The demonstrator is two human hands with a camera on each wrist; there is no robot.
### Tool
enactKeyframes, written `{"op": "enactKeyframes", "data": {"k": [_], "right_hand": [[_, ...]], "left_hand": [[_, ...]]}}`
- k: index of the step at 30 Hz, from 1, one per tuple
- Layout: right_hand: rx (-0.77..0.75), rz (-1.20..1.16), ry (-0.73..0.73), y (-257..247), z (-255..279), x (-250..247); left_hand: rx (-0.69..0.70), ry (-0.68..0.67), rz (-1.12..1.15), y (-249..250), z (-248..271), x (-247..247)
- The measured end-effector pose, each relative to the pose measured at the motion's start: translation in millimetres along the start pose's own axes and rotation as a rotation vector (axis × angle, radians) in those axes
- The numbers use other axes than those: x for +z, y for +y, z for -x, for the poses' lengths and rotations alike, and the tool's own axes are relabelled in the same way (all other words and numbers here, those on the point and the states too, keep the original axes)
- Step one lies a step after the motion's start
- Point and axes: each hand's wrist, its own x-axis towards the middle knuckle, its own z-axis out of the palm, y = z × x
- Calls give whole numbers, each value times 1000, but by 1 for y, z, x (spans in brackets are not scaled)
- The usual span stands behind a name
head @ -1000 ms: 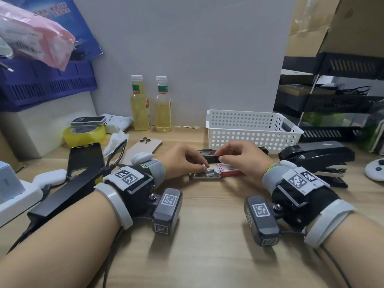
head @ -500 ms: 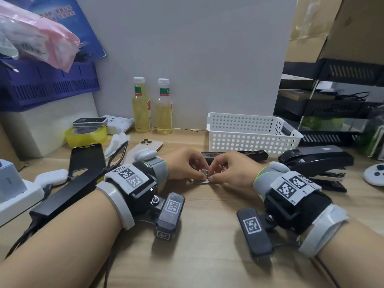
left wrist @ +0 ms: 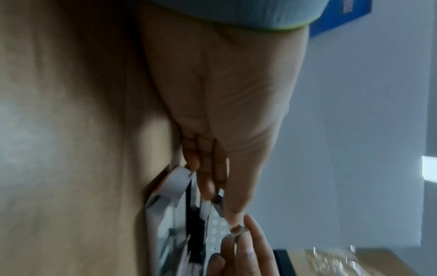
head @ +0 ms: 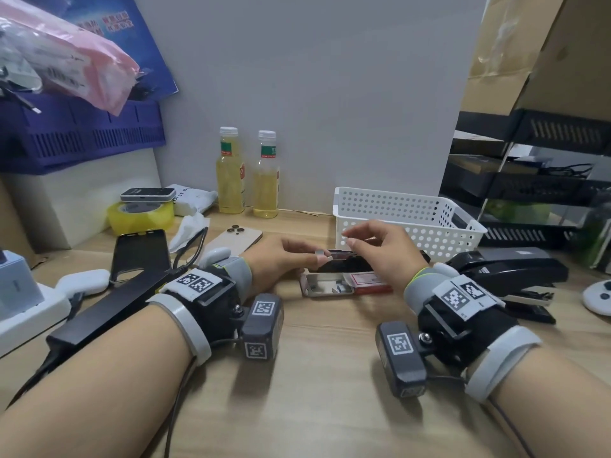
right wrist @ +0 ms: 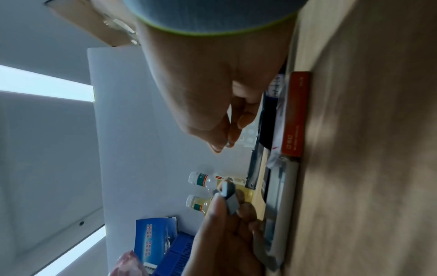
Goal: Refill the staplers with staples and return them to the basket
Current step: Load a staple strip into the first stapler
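My left hand (head: 319,257) pinches a short grey strip of staples (head: 321,255) between thumb and forefinger, just above the desk. The same strip (right wrist: 229,196) shows in the right wrist view. My right hand (head: 351,240) hovers a little to its right, thumb and forefinger pinched on a tiny shiny bit of staples (right wrist: 227,143). Under both hands lies a small black stapler (head: 347,266), opened up. In front of it sit the open staple box tray (head: 312,285) and its red sleeve (head: 368,281). The white basket (head: 396,206) stands behind, nothing visible inside.
A large black stapler (head: 509,269) lies right of my right wrist, a white controller (head: 598,295) beyond it. Two phones (head: 139,256), a tape roll (head: 140,218), tissues and two yellow bottles (head: 231,173) fill the left and back. Black shelves (head: 535,180) stand at right.
Both hands have lifted off the staple box and drawn apart, the left one bringing a staple strip up with it. The box and the small stapler are now uncovered.
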Motion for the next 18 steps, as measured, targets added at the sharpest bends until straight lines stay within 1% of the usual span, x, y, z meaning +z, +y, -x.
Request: {"op": "enactKeyframes", "data": {"k": [3, 7, 12, 18], "right_hand": [[3, 19, -3, -3, -15, 5], [2, 11, -53, -7, -25, 18], [34, -12, -142, 2, -29, 24], [-9, 33, -214, 8, -31, 22]], "left_hand": [[-87, 25, 285, -1, -5, -6], [-126, 88, 489, -2, -8, -15], [-170, 139, 613, -4, -12, -24], [-172, 179, 628, -3, -13, -23]]}}
